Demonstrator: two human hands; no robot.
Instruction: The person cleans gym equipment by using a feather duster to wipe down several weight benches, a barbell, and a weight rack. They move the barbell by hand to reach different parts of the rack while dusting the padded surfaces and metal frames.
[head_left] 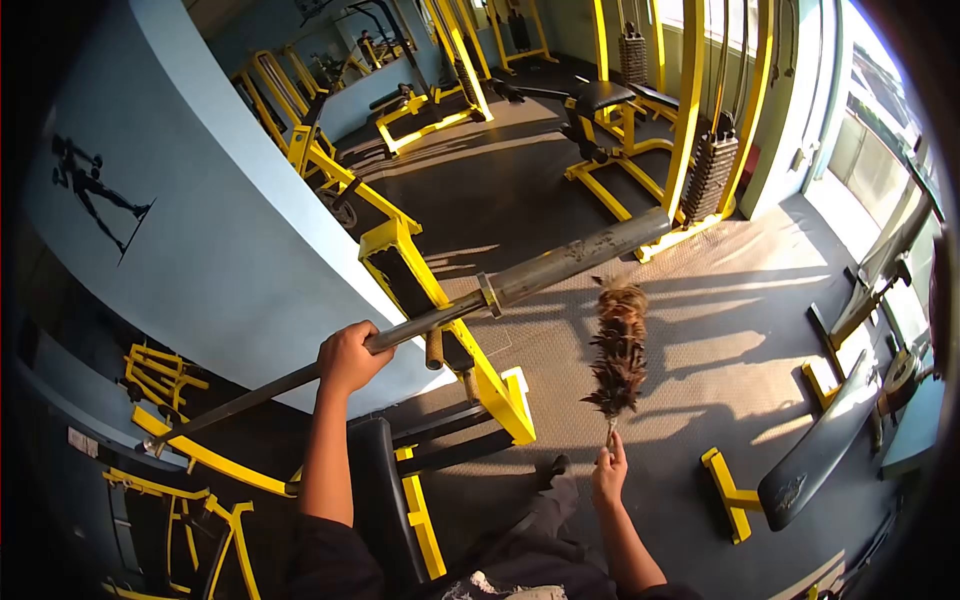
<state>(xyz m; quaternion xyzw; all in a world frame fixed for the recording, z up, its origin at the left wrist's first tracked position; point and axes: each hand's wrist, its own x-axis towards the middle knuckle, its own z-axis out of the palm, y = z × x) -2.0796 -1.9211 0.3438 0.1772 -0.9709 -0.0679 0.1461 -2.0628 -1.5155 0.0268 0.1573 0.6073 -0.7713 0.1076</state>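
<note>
The right hand (608, 478) pinches the handle of the feather duster (620, 350), its long axis pointing forward, crosswise to the slanting barbell (570, 268). The left hand (347, 357) is curled round the bar's thinner shaft; the duster's tip points towards the thick sleeve, though the gap in depth is perhaps larger than it looks

gym, yellow-framed weight machines (698, 120), padded benches (822, 450)
</note>
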